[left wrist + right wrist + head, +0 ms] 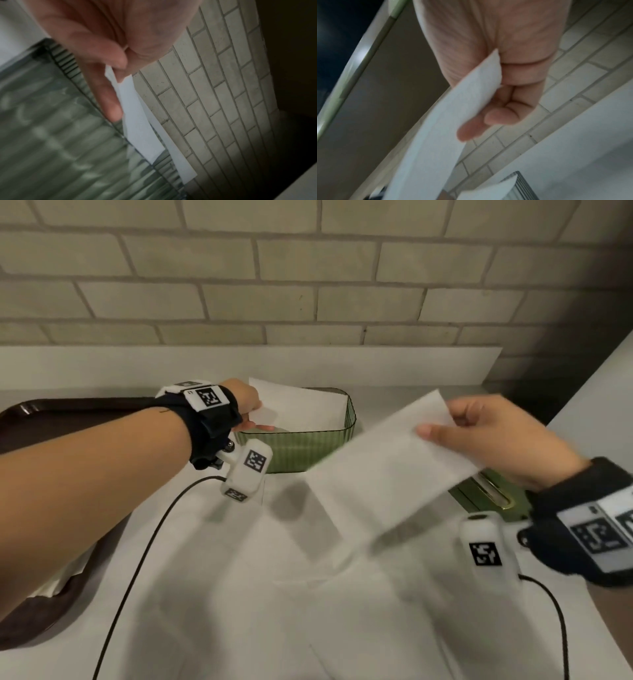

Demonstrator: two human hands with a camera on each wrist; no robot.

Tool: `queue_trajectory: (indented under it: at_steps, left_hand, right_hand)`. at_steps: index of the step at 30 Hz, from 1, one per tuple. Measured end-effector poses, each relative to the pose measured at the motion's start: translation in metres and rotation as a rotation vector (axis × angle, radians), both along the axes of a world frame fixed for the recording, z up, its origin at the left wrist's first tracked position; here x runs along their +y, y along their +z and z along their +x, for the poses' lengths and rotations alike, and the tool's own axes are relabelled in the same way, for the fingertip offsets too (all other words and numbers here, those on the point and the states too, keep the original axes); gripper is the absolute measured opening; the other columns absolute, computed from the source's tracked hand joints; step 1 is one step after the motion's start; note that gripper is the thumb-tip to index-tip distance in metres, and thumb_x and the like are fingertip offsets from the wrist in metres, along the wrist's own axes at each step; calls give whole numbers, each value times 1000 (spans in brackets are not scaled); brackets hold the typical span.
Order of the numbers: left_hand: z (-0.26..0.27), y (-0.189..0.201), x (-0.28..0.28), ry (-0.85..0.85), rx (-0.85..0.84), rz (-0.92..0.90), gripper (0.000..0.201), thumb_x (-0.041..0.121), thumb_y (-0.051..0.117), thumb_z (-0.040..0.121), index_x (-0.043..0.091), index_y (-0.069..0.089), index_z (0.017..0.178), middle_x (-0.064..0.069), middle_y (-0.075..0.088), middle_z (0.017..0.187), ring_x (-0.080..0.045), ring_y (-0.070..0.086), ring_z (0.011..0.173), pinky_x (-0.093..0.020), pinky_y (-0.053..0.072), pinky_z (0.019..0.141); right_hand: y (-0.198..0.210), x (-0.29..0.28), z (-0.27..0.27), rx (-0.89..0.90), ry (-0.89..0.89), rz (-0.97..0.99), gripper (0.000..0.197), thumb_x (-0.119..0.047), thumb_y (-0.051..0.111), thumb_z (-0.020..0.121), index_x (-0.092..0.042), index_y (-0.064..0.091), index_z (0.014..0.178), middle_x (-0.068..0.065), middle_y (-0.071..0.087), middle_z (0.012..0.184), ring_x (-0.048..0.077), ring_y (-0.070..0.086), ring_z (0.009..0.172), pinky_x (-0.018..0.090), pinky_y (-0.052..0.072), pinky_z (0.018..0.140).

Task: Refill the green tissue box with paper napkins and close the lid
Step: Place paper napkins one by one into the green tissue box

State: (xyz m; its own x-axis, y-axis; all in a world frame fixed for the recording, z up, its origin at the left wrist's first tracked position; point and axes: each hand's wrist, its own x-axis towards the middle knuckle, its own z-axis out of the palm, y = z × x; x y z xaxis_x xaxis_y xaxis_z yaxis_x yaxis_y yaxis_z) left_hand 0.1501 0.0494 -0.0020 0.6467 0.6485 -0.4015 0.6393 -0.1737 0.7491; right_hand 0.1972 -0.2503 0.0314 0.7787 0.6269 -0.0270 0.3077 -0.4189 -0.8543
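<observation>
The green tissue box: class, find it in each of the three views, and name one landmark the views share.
Head view: green tissue box at centre, against the left hand.
Left wrist view: its ribbed wall fills the lower left.
Right wrist view: only a ribbed corner at the bottom edge.
Shared landmark: the brick wall behind.

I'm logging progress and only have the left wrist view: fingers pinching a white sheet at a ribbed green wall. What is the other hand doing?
Observer: The right hand holds a second napkin in the air, in front of and to the right of the green tissue box.
Operator: Is the lid on yet?
Observer: No. The box is open on top, and the green lid lies on the counter to its right, partly hidden by the right hand.
Operator: Anything else nearby?
Observer: A dark brown tray sits at the left edge, under the left forearm.
</observation>
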Motion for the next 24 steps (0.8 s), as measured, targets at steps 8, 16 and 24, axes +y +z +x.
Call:
queue_trajectory:
  at_steps: [8, 16, 24]
  left_hand:
    - [2, -9, 9, -245, 290, 463, 19, 19, 54, 93, 4, 53, 82, -15, 58, 80, -28, 54, 78, -31, 43, 70]
    - [5, -3, 4, -398, 351, 746, 24, 26, 69, 81, 5, 59, 87, -2, 54, 66, -25, 57, 76, -27, 44, 66]
    - [-16, 26, 27, -366, 310, 955, 27, 28, 67, 81, 11, 65, 103, -8, 67, 103, -28, 63, 93, -29, 46, 68]
  right_hand:
    - [-9, 54, 46, 365, -320, 482, 8, -6, 55, 92, -9, 63, 95, 2, 66, 94, 11, 63, 83, 15, 55, 54]
    - [-30, 118, 65, 535, -356, 396, 36, 8, 48, 92, 12, 43, 128, 25, 53, 125, 21, 55, 77, 20, 54, 44]
    - [-42, 155, 71, 204, -248, -32, 30, 8, 47, 88, 5, 57, 116, 21, 60, 117, 36, 59, 104, 47, 49, 95]
